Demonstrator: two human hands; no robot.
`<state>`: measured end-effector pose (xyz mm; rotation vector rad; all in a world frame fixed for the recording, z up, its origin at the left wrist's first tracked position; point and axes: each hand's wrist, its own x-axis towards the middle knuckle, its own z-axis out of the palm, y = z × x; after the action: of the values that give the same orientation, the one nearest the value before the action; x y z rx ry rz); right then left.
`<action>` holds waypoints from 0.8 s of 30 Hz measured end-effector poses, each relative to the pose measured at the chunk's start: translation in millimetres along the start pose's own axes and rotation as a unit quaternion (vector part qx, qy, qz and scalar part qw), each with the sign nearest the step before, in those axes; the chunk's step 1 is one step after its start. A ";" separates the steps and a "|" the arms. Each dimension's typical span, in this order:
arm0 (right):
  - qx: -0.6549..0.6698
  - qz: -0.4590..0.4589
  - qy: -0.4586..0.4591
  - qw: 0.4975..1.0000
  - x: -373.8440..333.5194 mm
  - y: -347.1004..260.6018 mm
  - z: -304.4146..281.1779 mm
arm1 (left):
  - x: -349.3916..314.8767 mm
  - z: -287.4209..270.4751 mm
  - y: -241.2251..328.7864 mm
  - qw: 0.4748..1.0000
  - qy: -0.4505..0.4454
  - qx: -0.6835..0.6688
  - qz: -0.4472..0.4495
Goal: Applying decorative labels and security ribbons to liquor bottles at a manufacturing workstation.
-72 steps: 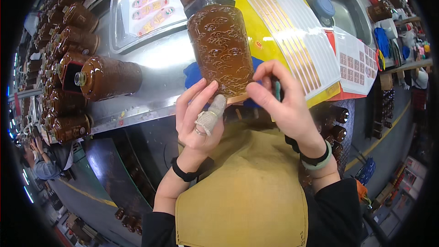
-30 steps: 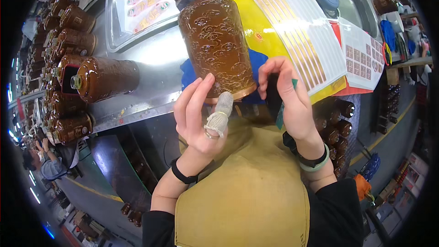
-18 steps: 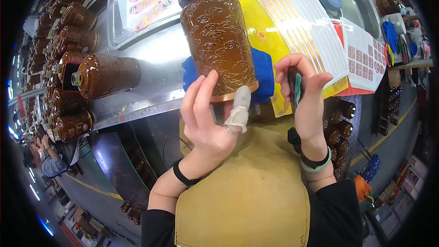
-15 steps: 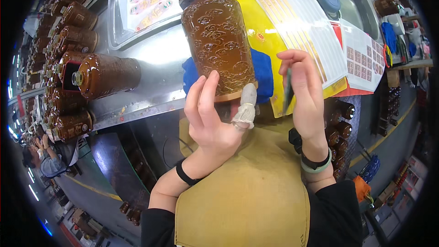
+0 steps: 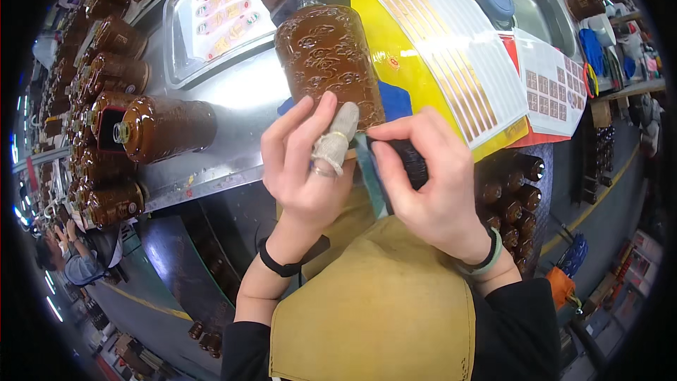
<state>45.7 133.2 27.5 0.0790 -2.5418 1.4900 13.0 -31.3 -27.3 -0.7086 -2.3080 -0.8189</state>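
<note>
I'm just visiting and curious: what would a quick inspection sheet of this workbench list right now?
Surface: steel bench, partly under a yellow sheet.
Job's things: embossed brown bottle lying on the bench, base toward the person; small dark flat piece in the right hand.
Clutter: brown jar on its side; sticker sheet with gold strips; sheet of small square labels; tray of printed labels.
Grippers: left hand, one finger wrapped in cloth tape, fingertips at the bottle's base; right hand pinching the dark piece.
Cables: nothing seen.
Surroundings: rows of brown bottles at left, more below the bench at right; another person lower left.
</note>
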 end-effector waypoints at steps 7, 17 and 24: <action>-0.025 0.034 0.032 0.999 -5.1 15.6 -7.7 | -28.1 7.4 -16.0 0.993 0.049 -0.063 -0.083; 0.005 0.008 0.017 1.000 -3.3 7.6 0.4 | -10.4 3.2 -1.9 0.999 0.030 -0.020 -0.022; 0.002 0.031 0.021 0.999 -5.7 14.2 -3.3 | -19.3 4.1 4.7 0.989 0.093 -0.053 -0.100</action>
<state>49.7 142.7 15.8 -0.0314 -2.5297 1.5034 27.9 -30.7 -41.0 -0.4293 -2.2020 -1.0587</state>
